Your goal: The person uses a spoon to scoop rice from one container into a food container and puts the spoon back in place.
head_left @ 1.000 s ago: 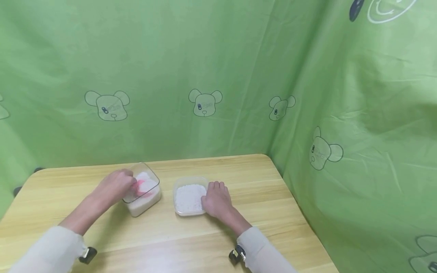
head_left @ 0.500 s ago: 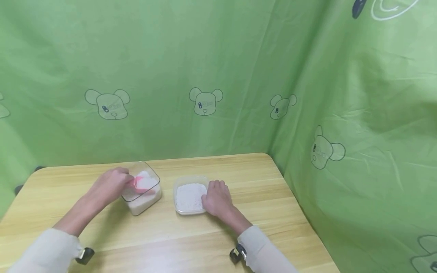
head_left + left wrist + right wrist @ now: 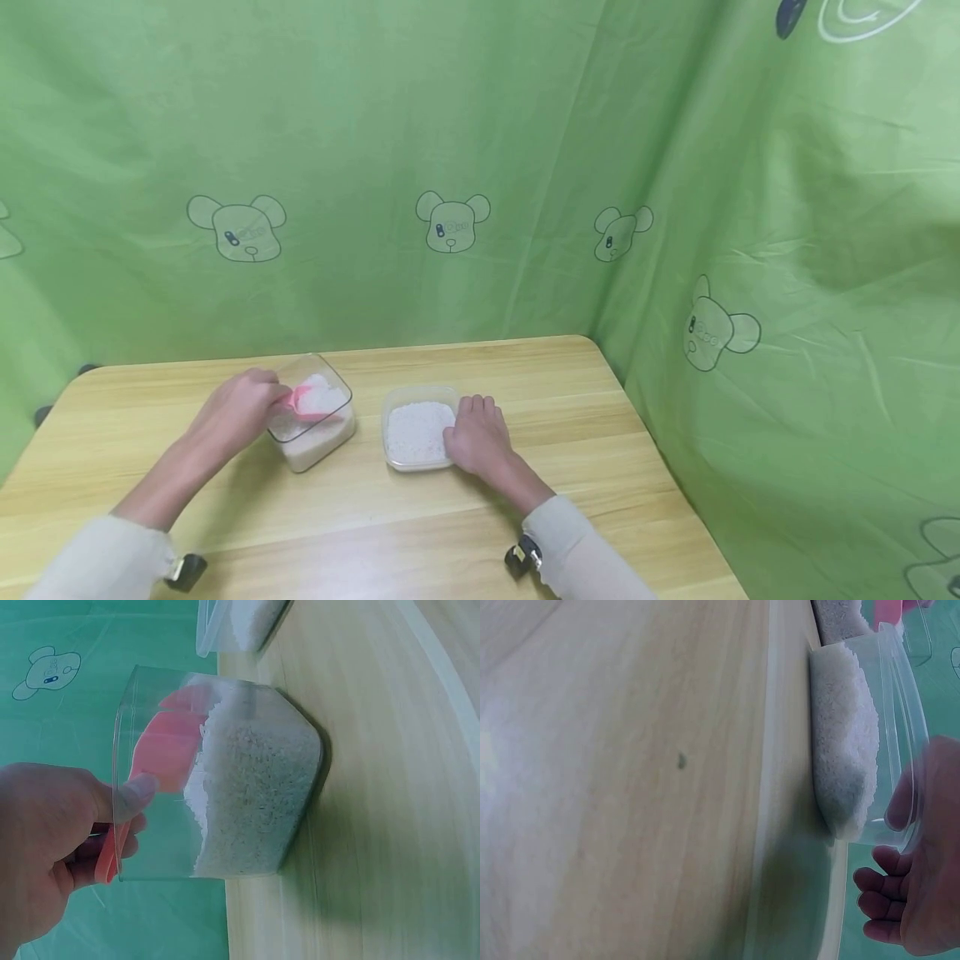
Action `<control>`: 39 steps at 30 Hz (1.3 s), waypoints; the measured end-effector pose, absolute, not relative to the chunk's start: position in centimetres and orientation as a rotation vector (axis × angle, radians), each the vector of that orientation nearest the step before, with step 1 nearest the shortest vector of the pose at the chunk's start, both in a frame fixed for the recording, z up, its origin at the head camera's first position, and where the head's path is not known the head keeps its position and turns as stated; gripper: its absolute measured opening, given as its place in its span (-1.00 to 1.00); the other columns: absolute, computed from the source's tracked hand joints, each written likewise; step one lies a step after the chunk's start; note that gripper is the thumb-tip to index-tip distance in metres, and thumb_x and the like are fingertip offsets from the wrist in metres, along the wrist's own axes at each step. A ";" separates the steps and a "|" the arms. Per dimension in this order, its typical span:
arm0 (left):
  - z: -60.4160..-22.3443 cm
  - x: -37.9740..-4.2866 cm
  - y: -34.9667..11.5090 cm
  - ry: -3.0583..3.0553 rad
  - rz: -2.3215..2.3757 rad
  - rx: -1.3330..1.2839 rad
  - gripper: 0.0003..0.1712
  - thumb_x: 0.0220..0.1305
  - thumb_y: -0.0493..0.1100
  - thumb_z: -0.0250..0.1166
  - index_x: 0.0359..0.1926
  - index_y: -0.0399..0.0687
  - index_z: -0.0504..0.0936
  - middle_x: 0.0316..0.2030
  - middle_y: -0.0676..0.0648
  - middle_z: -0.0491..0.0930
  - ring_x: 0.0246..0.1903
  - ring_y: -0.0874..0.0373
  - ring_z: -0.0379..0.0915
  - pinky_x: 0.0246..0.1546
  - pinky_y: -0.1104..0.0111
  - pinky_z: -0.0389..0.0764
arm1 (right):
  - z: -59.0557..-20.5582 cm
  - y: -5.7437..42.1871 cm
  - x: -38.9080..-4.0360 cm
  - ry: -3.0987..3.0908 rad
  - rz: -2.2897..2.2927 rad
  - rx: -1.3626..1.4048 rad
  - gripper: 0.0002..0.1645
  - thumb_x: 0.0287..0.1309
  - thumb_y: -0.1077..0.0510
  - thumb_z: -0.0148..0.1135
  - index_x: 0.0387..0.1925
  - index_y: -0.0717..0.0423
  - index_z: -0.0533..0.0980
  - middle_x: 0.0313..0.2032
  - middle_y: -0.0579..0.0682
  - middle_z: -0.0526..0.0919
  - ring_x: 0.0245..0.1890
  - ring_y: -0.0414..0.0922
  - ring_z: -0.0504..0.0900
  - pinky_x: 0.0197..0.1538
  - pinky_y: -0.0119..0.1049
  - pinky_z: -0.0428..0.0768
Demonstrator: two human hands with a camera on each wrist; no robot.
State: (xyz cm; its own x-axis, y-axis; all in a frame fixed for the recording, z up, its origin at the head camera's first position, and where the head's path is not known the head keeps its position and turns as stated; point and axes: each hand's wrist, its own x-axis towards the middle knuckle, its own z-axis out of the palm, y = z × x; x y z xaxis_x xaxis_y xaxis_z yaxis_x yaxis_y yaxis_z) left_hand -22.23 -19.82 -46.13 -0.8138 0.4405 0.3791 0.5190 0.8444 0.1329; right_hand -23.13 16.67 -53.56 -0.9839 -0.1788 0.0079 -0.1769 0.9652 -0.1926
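My left hand grips the handle of a pink scoop, thumb on top near its bowl. The scoop is inside a clear square container, its bowl at the surface of the white rice. In the left wrist view the hand overlaps the container's rim. My right hand holds the right-hand side of a lower plastic box, thumb inside the rim and fingers outside. White rice fills much of that box. Both containers stand on the table, a short gap apart.
The wooden table ends at a back edge just behind the containers. A green curtain with bear faces hangs behind and along the right. Dark cameras are strapped at both wrists, by the light sleeves.
My left hand has drawn back slightly to the left, and more of the scoop shows above the rice. The right hand still holds the lower box in the same place.
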 end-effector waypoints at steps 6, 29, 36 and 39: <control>-46.2 -21.9 -19.8 -2.680 -0.380 -0.692 -0.92 0.07 -0.31 0.55 -0.37 -0.16 0.81 -0.50 0.00 0.64 -0.45 0.11 0.51 -0.40 0.18 0.66 | -53.7 16.8 -23.2 3.112 -0.282 -0.285 -0.71 0.24 0.01 -0.07 -0.22 0.19 0.34 -0.29 0.05 0.34 -0.23 0.00 0.25 -0.09 -0.19 0.32; -45.8 -21.2 -20.5 -2.744 -0.483 -0.544 -0.76 0.07 -0.26 0.57 -0.18 -0.15 0.83 -0.29 -0.12 0.79 -0.30 0.02 0.54 -0.28 0.12 0.67 | -53.3 16.6 -22.9 3.103 -0.324 -0.275 -0.73 0.25 0.02 -0.05 -0.24 0.17 0.33 -0.30 0.04 0.33 -0.23 0.00 0.25 -0.09 -0.18 0.31; -45.9 -21.1 -20.8 -2.737 -0.516 -0.529 -0.73 0.07 -0.24 0.57 -0.15 -0.18 0.82 -0.24 -0.17 0.81 -0.27 0.02 0.53 -0.27 0.14 0.65 | -53.3 16.6 -22.8 3.111 -0.321 -0.282 -0.73 0.27 0.02 -0.02 -0.24 0.17 0.33 -0.30 0.04 0.33 -0.24 0.00 0.25 -0.11 -0.20 0.30; -45.9 -21.0 -20.8 -2.745 -0.535 -0.517 -0.72 0.07 -0.26 0.56 -0.14 -0.19 0.82 -0.25 -0.17 0.80 -0.28 0.02 0.52 -0.27 0.15 0.63 | -53.2 16.6 -22.8 3.114 -0.329 -0.283 -0.74 0.26 0.03 -0.01 -0.25 0.17 0.33 -0.31 0.05 0.33 -0.24 0.00 0.24 -0.12 -0.19 0.30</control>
State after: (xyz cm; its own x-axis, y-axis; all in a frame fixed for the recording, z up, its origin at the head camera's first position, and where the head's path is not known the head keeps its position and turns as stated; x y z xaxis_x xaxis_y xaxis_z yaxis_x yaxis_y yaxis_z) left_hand -21.04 -20.84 -45.89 -0.8915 0.2883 0.3495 0.3984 0.8661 0.3019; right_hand -22.80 16.63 -53.20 -0.9838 -0.1782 0.0215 -0.1788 0.9618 -0.2071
